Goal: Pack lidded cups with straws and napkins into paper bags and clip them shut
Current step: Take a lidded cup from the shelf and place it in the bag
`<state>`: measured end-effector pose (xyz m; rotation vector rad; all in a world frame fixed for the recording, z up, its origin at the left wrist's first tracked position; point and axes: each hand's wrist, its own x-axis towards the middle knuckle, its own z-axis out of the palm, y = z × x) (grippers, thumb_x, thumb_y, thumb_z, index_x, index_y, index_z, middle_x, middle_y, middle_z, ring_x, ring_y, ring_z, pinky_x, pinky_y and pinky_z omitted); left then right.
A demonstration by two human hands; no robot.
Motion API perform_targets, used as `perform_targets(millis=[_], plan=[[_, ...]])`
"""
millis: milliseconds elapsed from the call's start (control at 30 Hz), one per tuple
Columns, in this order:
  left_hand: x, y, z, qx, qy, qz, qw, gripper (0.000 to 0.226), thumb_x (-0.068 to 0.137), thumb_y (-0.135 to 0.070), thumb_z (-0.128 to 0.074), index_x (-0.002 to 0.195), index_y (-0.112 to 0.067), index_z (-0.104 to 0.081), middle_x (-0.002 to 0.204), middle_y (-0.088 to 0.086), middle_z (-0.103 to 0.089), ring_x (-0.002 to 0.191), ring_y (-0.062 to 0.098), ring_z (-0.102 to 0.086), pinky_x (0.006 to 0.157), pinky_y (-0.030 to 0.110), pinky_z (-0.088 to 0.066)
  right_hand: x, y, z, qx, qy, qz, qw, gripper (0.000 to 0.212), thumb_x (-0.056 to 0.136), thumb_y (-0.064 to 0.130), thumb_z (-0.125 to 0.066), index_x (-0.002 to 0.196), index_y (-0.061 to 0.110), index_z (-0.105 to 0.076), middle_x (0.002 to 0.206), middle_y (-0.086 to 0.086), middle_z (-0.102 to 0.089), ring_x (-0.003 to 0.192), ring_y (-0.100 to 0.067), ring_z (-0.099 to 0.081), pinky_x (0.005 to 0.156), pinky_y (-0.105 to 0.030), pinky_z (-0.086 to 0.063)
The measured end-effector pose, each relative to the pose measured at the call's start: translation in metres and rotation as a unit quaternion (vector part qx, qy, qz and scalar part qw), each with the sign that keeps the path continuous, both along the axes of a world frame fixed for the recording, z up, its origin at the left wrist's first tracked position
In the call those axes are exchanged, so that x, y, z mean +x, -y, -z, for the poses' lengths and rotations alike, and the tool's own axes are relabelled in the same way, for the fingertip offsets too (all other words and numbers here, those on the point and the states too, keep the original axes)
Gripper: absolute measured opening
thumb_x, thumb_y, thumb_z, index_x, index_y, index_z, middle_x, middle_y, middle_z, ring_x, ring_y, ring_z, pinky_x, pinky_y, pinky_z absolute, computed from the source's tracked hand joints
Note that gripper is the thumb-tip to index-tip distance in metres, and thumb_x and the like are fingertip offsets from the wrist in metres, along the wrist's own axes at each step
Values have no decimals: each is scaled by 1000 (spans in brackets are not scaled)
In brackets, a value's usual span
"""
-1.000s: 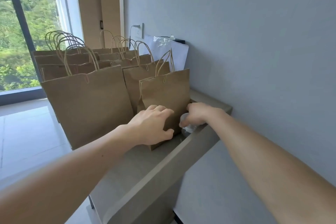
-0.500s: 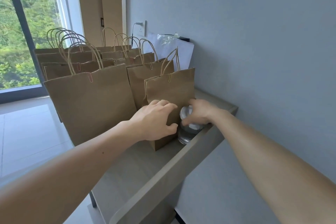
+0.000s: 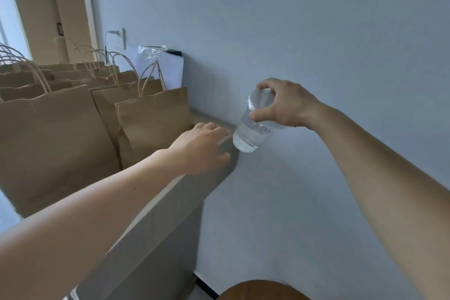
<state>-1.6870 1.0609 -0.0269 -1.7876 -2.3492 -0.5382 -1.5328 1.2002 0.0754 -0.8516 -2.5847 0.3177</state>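
My right hand (image 3: pixel 286 105) grips a clear lidded cup (image 3: pixel 253 129) by its top, fingers curled round the lid. The cup holds clear liquid and hangs tilted in the air, to the right of the grey table's (image 3: pixel 170 192) end. My left hand (image 3: pixel 204 148) lies with relaxed fingers over the table's right end, holding nothing. Just left of it stands the nearest brown paper bag (image 3: pixel 153 126), upright with twisted handles. Several more brown paper bags (image 3: pixel 53 139) stand in rows behind and to the left.
A blue-grey wall (image 3: pixel 292 19) runs close along the right. A white sheet and crinkled clear plastic (image 3: pixel 160 63) lean against it behind the bags. A round wooden surface (image 3: pixel 263 291) shows at the bottom edge. A wall socket (image 3: pixel 121 38) sits above the bags.
My right hand has lifted the cup off the table, up and to the right, clear of the table's end. My left hand has left the nearest bag and moved right. The view swung right.
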Motion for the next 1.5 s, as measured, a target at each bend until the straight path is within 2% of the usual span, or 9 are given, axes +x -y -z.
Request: perform_targets(millis=[67,367,633,800,967,1033,1200,1367,1500], plan=[[27,-18,13,-14,2,25,1000,63,89,-50,-56,145,-29,-38,147,-6,-41,137,17,-32,94,29,-36,38,-4,12,-1,26,31,999,82,64,58,-74,137,39,-45,135,8,-50,109,-17,-52,88,-39,-51],[131,-71,122,-158,44,106,981,66,90,-51,-55,148,-25,-36,150,0,-41,136,23,-36,106,39,-38,189,-20,134,-94,119,156,976,87,59,65,-71,138,44,-41,130,11,-49,106,-17,-53,80,-33,-39],[194,-69,232,-252,101,151,951,66,90,-52,-53,148,-25,-37,150,-1,-42,135,22,-39,106,39,-38,254,-10,241,-170,171,195,951,94,55,66,-65,142,42,-36,139,9,-44,121,-19,-52,82,-34,-40],[225,-46,284,-329,111,169,922,58,78,-41,-61,132,-21,-51,128,2,-58,111,23,-56,88,38,-52,263,0,291,-222,166,217,936,98,53,68,-68,142,41,-35,139,6,-43,121,-22,-52,83,-36,-42],[258,-19,323,-448,165,150,866,90,66,-76,-60,135,-21,-42,119,-2,-61,103,21,-59,88,39,-52,261,7,322,-259,120,247,926,101,48,71,-61,141,40,-36,137,4,-44,119,-24,-53,79,-33,-39],[272,-14,335,-447,178,112,870,79,72,-78,-52,125,-20,-47,106,-3,-63,94,19,-61,85,37,-51,260,9,330,-264,104,256,924,103,47,73,-58,142,39,-36,138,3,-44,119,-24,-53,79,-34,-39],[285,-8,356,-393,246,19,886,39,96,-51,-43,107,-17,-58,91,-1,-63,84,17,-64,78,35,-56,261,16,349,-298,67,288,907,96,55,68,-64,142,39,-35,139,4,-43,118,-25,-53,82,-34,-44],[281,-3,363,-361,345,-78,863,28,97,-34,-43,89,-16,-62,81,4,-68,75,21,-70,76,37,-61,274,20,359,-313,57,296,901,91,62,62,-66,144,37,-34,140,2,-43,118,-26,-53,82,-36,-45],[279,-5,364,-355,389,-108,843,25,100,-30,-44,88,-16,-60,78,4,-69,66,16,-71,63,25,-61,289,23,360,-305,106,267,908,92,63,62,-67,144,37,-33,141,3,-43,118,-25,-53,80,-35,-44]])
